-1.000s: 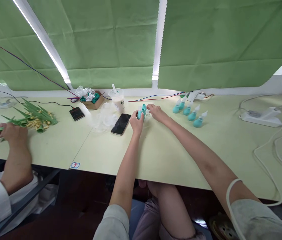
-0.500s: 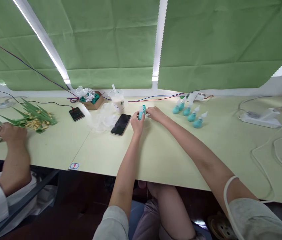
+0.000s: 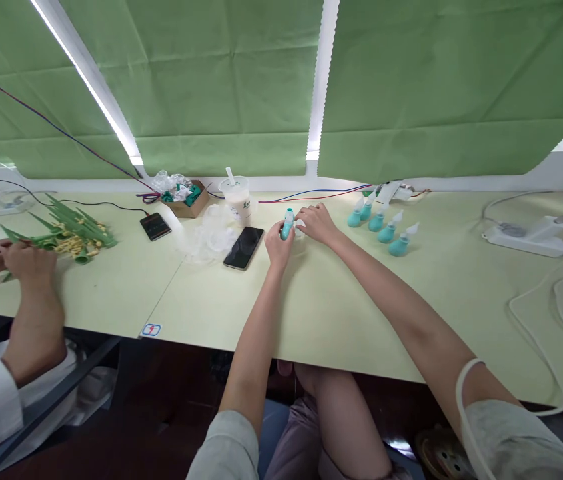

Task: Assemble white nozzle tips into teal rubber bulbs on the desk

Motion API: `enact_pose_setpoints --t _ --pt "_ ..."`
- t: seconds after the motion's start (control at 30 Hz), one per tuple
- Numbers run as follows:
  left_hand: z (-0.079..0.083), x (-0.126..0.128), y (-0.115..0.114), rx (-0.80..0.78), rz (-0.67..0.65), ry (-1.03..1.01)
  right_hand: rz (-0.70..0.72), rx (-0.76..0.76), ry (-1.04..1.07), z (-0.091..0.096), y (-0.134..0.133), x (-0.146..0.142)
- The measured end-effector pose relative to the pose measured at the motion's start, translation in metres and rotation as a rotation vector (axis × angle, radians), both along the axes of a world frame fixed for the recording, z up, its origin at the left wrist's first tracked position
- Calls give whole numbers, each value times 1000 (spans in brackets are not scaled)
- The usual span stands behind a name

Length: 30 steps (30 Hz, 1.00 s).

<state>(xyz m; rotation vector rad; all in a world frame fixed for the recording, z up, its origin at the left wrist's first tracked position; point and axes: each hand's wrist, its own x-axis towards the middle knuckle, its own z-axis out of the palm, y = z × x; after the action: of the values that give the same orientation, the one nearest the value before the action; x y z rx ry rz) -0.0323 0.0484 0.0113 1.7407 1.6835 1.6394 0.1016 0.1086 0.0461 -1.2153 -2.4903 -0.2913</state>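
My left hand is closed around a small teal bulb-like piece, which stands up between thumb and fingers with its rounded top showing. Just to the right, my right hand is pinched at a small clear plastic tip, partly covered by the fingers. Both hands are close together above the table. Beyond my right hand stand several teal bulbs with clear pointed tips, set in a slanting row.
A black phone, thin clear plastic bags and a lidded cup with a straw are left of my hands. Behind sits a cardboard box. A co-worker's hands are beside green leafy pieces. A power strip lies right.
The teal piece in my left hand has turned, and the clear tip that stood on it now shows at my right fingers. My right hand has lifted slightly.
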Motion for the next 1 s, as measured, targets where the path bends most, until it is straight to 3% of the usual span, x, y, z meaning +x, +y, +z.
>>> enact_pose_setpoints --t 0.1,0.2,0.3,0.43,0.7,0.83,1.0 --pt "4 4 -3 45 -25 77 -55 -24 356 10 -15 9" --pt "7 11 -6 65 -47 155 -33 -235 711 13 -32 17" --pt "7 17 -9 66 -90 211 30 -431 930 4 -44 23" --pt "0 20 -9 37 -175 248 44 -528 1183 -16 -47 30" --pt "-7 28 -14 -157 -289 503 2 -576 1296 -44 -45 46" --pt "0 33 -19 -281 -241 568 -30 -485 1249 -45 -50 42" --pt "4 32 -18 -266 -201 539 -41 -276 1194 -41 -65 27"
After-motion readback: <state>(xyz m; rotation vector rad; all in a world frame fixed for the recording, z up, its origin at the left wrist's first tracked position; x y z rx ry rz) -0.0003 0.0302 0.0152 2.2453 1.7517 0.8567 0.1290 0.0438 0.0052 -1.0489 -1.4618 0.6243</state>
